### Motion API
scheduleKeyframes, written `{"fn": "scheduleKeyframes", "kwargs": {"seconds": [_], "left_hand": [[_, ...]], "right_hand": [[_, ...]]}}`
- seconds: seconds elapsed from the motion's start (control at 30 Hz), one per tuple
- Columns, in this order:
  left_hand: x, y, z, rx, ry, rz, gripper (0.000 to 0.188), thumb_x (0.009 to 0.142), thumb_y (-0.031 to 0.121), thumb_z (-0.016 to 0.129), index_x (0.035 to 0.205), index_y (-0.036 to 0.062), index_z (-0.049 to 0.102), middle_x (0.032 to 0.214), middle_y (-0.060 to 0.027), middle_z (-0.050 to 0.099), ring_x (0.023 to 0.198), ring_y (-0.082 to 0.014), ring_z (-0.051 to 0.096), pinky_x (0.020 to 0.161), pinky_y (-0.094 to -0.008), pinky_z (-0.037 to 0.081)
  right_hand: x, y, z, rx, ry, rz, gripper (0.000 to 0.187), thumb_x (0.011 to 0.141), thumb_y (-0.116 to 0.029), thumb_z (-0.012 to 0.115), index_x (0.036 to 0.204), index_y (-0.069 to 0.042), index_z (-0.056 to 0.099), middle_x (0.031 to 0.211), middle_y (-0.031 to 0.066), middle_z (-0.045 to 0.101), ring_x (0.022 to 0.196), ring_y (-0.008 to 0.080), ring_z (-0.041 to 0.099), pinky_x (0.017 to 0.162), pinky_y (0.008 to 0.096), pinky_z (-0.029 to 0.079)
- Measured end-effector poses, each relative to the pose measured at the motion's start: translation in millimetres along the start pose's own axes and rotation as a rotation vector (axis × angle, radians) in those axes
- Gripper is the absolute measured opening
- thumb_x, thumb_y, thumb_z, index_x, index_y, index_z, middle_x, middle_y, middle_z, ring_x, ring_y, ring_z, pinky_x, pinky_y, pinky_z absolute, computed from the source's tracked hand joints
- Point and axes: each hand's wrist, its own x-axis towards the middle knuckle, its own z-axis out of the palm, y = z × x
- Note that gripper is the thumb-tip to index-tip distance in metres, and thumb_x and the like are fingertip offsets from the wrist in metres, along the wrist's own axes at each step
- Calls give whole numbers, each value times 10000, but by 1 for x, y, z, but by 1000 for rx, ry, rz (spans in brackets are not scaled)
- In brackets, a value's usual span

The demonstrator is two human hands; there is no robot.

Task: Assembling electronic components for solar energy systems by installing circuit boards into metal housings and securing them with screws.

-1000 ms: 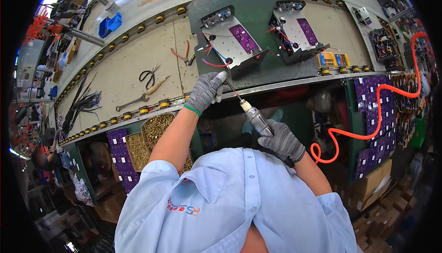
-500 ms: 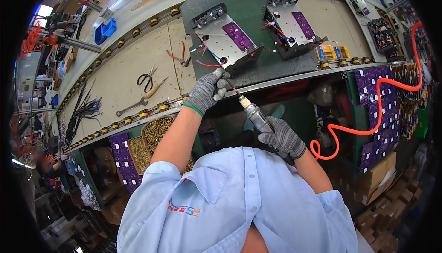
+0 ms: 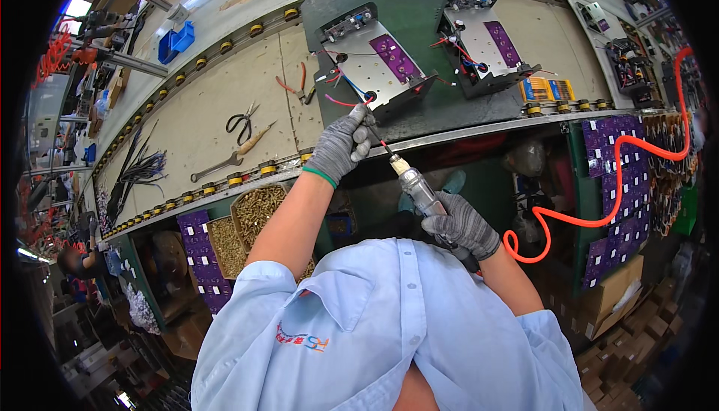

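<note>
My right hand (image 3: pixel 464 227), in a grey glove, is wrapped round an air screwdriver (image 3: pixel 419 189) with a red hose. Its long bit slants up and left to the fingertips of my left hand (image 3: pixel 337 146). That hand, in a grey glove with a green cuff edge, is closed at the bit's tip; whatever it pinches is too small to make out. Just beyond its fingertips lies the near corner of a metal chassis (image 3: pixel 362 67) with a purple circuit board (image 3: pixel 394 59) and loose red and blue wires. A similar chassis (image 3: pixel 476 43) lies to its right.
Red-handled pliers (image 3: pixel 297 86), scissors (image 3: pixel 242 123) and a wrench (image 3: pixel 217 168) lie on the bench at left. Boxes of brass-coloured screws (image 3: pixel 257 210) sit below the bench's front edge. A coiled orange-red hose (image 3: pixel 580 220) hangs at right, beside purple boards (image 3: pixel 616 179).
The view has shifted slightly, so the bench things sit a little lower and to the right. Both hands and the screwdriver keep nearly the same pose near the chassis corner.
</note>
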Motion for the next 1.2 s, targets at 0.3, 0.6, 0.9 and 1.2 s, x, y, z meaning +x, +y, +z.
{"fn": "scheduleKeyframes", "kwargs": {"seconds": [0.3,0.6,0.9,1.2], "left_hand": [[-17,-2,11,563,76,294,386,1003,405,581,953,26,634,586,4,553,434,-91,507,388,-228,364],[0,-12,-7,565,118,127,422,1007,436,563,1021,19,629,633,-25,586,457,-89,525,400,-223,388],[41,8,-22,763,201,195,561,908,581,641,1038,36,631,729,-9,589,504,-71,498,422,-233,392],[25,-36,-31,-37,-112,-188,279,1037,348,520,1006,78,586,802,-62,634,596,-148,546,447,-250,401]], "right_hand": [[-2,11,3,-254,103,-153,499,745,-288,756,1124,0,605,914,152,646,831,280,623,795,369,509],[11,50,19,-276,269,-167,434,751,-245,761,1060,1,581,873,204,650,830,367,646,766,417,516],[22,53,13,-213,278,-102,416,765,-232,763,1075,-13,591,927,195,657,864,343,646,800,402,515],[6,36,3,-238,197,-120,480,765,-247,759,1142,-4,589,973,206,667,911,361,654,827,406,510]]}}
